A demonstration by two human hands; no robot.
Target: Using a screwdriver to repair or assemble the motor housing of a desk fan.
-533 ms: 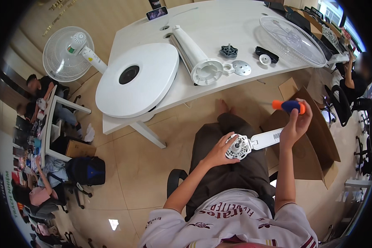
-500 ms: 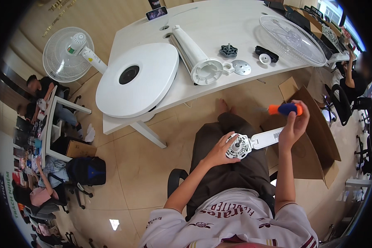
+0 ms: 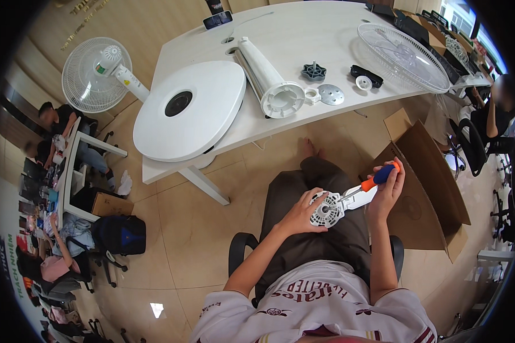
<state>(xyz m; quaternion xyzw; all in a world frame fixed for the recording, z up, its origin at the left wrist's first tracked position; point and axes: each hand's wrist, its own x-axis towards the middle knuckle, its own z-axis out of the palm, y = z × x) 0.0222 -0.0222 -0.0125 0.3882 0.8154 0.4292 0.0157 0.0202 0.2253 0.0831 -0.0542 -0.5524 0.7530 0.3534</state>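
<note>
A white fan motor housing (image 3: 327, 209) with a slotted round face lies on my lap, its flat white neck (image 3: 360, 198) pointing right. My left hand (image 3: 301, 216) grips the housing's left rim, fingers curled over the edge. In my right hand (image 3: 387, 193) is a screwdriver (image 3: 377, 176) with an orange and blue handle. Its metal shaft slants down and left, and the tip is at the housing's face near the centre. Whether the tip touches a screw is too small to tell.
On the white table (image 3: 303, 34) ahead are a white fan base (image 3: 212, 114), a white tubular stand (image 3: 269, 80), a dark star-shaped knob (image 3: 313, 71), a round metal plate (image 3: 331, 95) and a fan grille (image 3: 403, 57). An open cardboard box (image 3: 423, 188) stands at my right.
My right hand has come down and left, and the screwdriver has swung from level to slanting, its tip now at the motor housing. The left hand still holds the housing, slightly tilted.
</note>
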